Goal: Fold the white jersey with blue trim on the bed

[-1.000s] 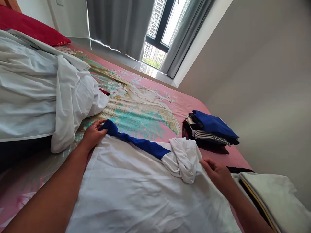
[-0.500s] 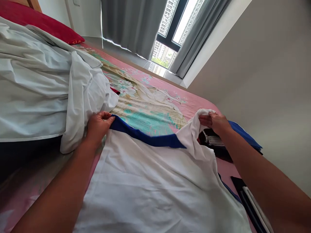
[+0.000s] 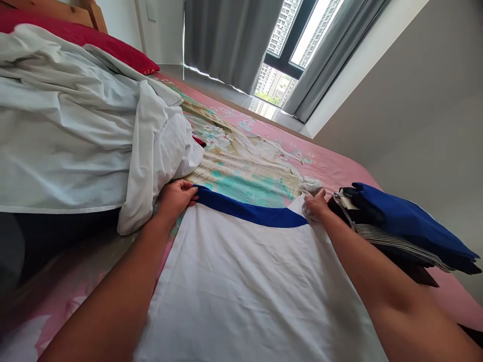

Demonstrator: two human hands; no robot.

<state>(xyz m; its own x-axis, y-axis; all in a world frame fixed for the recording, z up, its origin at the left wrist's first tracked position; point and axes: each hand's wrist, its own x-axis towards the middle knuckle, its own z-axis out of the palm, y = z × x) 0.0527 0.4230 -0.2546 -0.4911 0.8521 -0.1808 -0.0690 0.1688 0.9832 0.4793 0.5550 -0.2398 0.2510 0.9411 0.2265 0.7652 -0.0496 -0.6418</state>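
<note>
White shirt point(image 3: 249, 281) with the blue band point(image 3: 251, 212) now lies flat on the bed point(image 3: 339, 168). A moment ago its right corner was bunched up. Left hand point(image 3: 176, 197) and right hand point(image 3: 315, 206) each pinch a far corner, pulling it smooth.

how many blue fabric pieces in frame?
2. The blue band runs along the white garment's far edge, between the left hand and right hand. A blue folded garment tops the right-side stack. More may be hidden.
</note>
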